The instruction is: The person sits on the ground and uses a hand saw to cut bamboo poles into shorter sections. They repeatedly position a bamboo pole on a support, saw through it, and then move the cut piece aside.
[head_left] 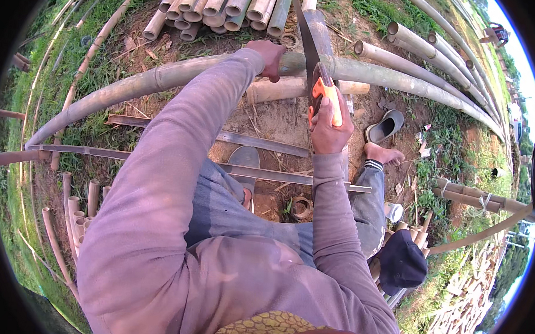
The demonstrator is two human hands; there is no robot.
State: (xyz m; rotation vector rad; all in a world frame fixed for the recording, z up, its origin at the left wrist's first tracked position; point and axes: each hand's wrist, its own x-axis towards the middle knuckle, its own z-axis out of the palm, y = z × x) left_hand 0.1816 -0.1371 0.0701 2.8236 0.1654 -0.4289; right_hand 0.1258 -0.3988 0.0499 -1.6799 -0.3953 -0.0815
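Observation:
A long green-grey bamboo pole (388, 76) runs from side to side in front of me, bending at the picture's rim. My left hand (268, 58) is closed over it, a little left of the saw. In my right hand (332, 129) is the orange handle of a handsaw (310, 51). The saw blade stands across the pole, tip pointing away from me; how deep it sits in the bamboo I cannot tell. Just beneath the pole lies a shorter, thicker bamboo piece (282, 90).
Cut bamboo tubes (217, 6) are stacked at the far side, with more poles (422, 46) at right. Split bamboo strips (265, 143) cross the ground near my feet. A loose clog (384, 126) lies by my bare right foot. A dark cap (401, 261) rests at lower right.

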